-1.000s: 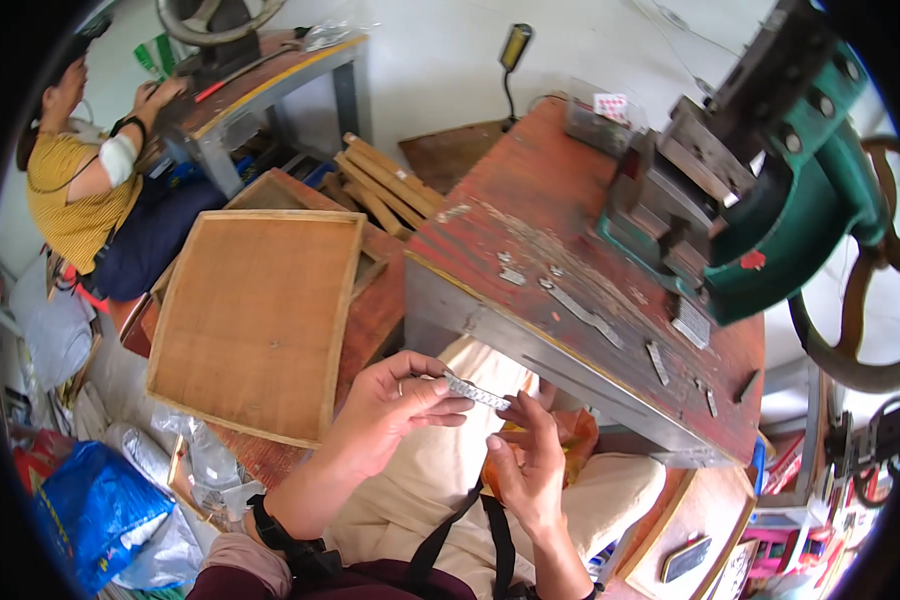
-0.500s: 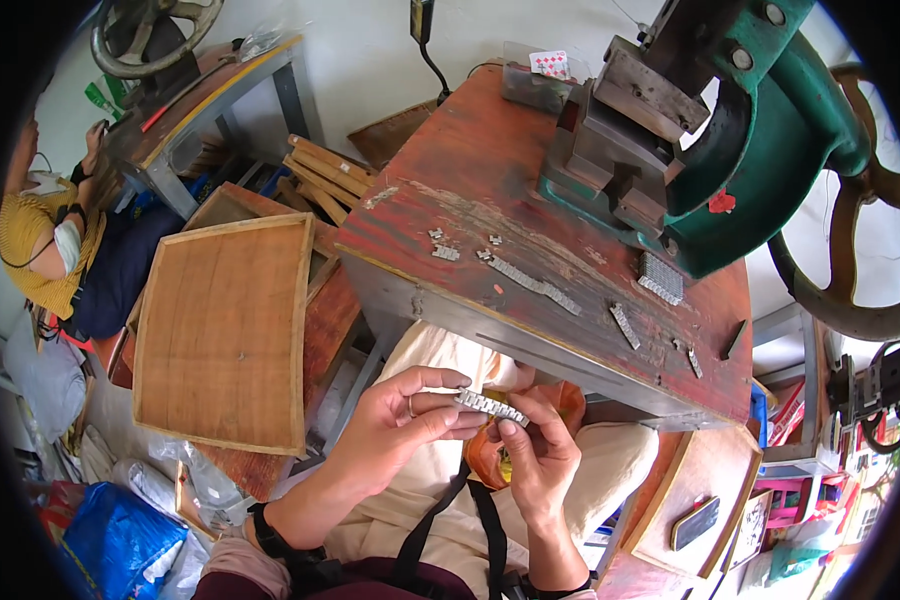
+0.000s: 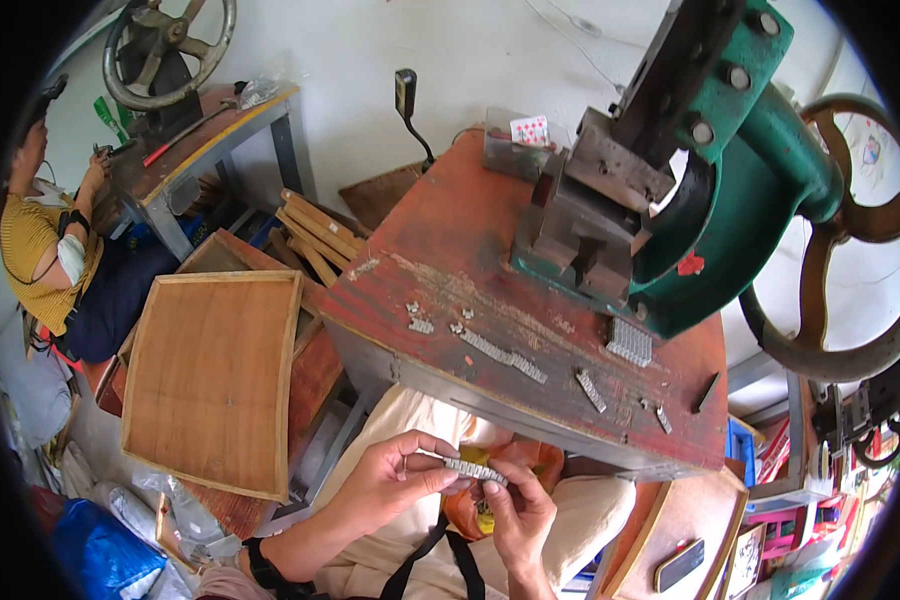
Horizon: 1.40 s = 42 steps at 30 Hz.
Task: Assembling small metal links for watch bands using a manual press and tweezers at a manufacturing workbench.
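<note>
A short silver metal watch band [image 3: 477, 470] is stretched between my two hands, above my lap and in front of the table's near edge. My left hand [image 3: 402, 478] pinches its left end between thumb and fingers. At the other end, the thumb and fingers of my right hand [image 3: 518, 505] are closed on it. On the worn red table [image 3: 420, 230] lie a longer band strip [image 3: 500, 355], a shorter strip [image 3: 590, 390] and a small piece [image 3: 663, 418]. A few loose links [image 3: 421, 326] sit to the left, and a block of band strips [image 3: 629, 342] lies near the press.
A green hand press [image 3: 760, 210] with a large handwheel [image 3: 820, 330] occupies the table's right side. A clear box [image 3: 500, 155] stands at the back. Left is a wooden tray [image 3: 210, 385]; beyond it a person [image 3: 50, 250] works. A phone [image 3: 679, 566] lies on a board at lower right.
The view has shifted, so the table and press appear lower and farther left. Both hands keep their hold on the watch band, with little change in grip.
</note>
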Each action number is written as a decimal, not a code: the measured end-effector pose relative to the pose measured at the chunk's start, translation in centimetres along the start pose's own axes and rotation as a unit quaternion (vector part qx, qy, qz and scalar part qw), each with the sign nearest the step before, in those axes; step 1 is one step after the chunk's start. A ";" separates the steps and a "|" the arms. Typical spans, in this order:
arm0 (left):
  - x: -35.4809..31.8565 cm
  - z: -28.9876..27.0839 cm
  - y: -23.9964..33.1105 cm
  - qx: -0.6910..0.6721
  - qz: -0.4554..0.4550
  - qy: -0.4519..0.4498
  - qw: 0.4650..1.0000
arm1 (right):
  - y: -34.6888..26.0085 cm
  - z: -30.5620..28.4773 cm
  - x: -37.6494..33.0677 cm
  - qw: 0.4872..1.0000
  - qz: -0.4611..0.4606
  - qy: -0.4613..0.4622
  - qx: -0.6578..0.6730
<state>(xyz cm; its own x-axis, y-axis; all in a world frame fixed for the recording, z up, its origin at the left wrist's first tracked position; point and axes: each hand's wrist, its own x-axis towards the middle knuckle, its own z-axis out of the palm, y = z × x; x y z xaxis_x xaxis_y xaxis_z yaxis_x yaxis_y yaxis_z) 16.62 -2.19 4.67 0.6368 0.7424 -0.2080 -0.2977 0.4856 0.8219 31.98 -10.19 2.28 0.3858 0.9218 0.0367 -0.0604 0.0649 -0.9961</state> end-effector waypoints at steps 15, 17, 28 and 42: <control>1.7 -1.1 3.5 0.068 0.044 0.008 0.997 | -2.3 -0.2 4.0 0.981 -0.083 -0.034 -0.173; 2.1 -1.2 4.5 0.079 0.067 0.020 0.994 | -2.2 -0.3 4.6 0.976 -0.118 -0.003 -0.184; 14.9 -6.1 11.7 0.097 0.118 0.065 0.986 | -5.7 -1.6 8.6 0.879 -0.249 0.124 -0.387; 30.3 -2.4 18.9 0.573 0.365 0.135 0.721 | -3.2 -3.2 10.4 0.804 -0.318 0.170 -0.474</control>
<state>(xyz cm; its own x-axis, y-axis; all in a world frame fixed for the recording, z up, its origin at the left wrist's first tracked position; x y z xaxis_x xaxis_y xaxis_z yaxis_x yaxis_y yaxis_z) 28.60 30.58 12.59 0.4001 0.7449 0.5339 0.3987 -0.6660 0.6305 39.14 -2.01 5.57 0.3011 0.6494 0.6982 0.9138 0.0126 -0.4059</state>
